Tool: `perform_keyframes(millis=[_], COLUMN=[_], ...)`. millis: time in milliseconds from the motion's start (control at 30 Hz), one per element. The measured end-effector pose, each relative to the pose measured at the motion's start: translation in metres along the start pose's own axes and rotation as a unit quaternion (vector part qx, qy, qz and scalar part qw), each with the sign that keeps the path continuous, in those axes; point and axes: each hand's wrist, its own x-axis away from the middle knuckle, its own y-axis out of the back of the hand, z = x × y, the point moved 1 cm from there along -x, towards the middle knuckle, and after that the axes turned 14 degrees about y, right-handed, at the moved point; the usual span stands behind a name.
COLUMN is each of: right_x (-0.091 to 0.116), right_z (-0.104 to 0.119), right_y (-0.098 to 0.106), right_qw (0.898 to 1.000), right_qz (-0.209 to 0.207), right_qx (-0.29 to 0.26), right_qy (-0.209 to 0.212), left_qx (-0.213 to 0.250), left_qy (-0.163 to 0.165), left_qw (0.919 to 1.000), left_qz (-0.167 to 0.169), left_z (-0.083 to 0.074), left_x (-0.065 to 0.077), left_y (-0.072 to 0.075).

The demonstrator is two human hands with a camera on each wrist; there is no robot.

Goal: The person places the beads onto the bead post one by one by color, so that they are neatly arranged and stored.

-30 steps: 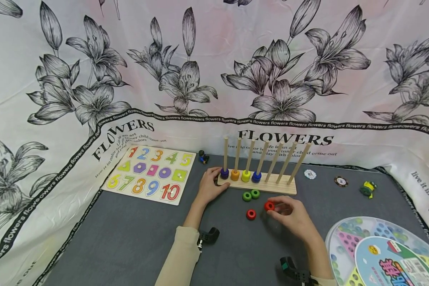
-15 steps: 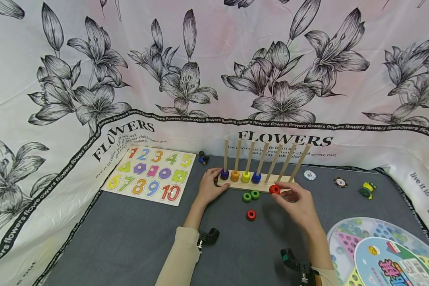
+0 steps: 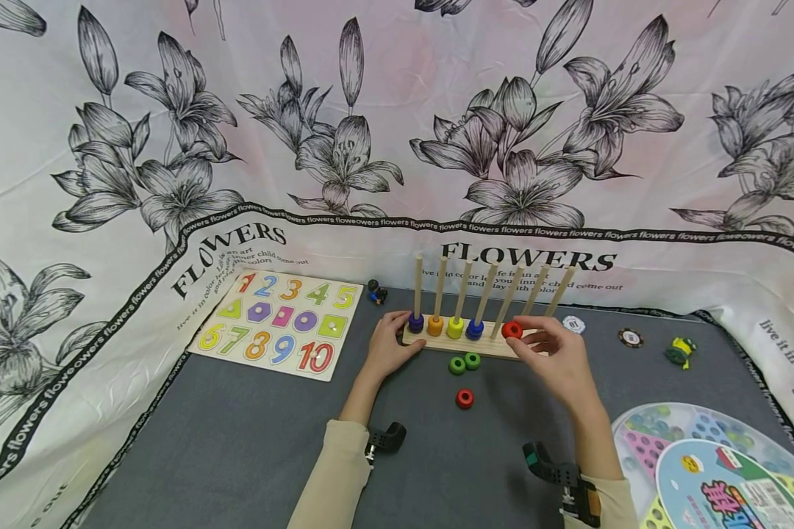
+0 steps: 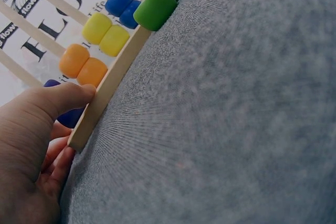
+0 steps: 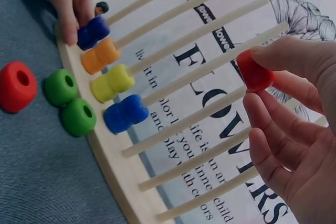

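Head view, right of centre: the right hand pinches a red bead in front of the peg rack, whose left end the left hand grips. Left wrist view, lower left: thumb and fingers clasp that end (orange beads beside the thumb). Right wrist view, right half: fingertips squeeze the bead.

Twelve beads are in view: two dark blue beads, two orange beads, two yellow beads, two blue beads, two green beads and two red beads. One rack carries seven pegs. There are two round chips, two toy figures, one number board and one round board game.
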Motion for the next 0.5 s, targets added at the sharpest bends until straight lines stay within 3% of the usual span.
perform_keyframes(millis=[200, 500], right_x=[-0.009, -0.025], right_z=[0.004, 0.014], right_y=[0.002, 0.007], right_qw=[1.000, 0.997], right_qz=[-0.011, -0.057], right_qx=[0.015, 0.006], right_qy=[0.004, 0.042], left_qx=[0.003, 0.004], left_qy=[-0.006, -0.003], left_qw=[1.0000, 1.0000], left_qz=[-0.002, 0.000], left_z=[-0.001, 0.000], left_x=[0.001, 0.001], left_y=[0.001, 0.001])
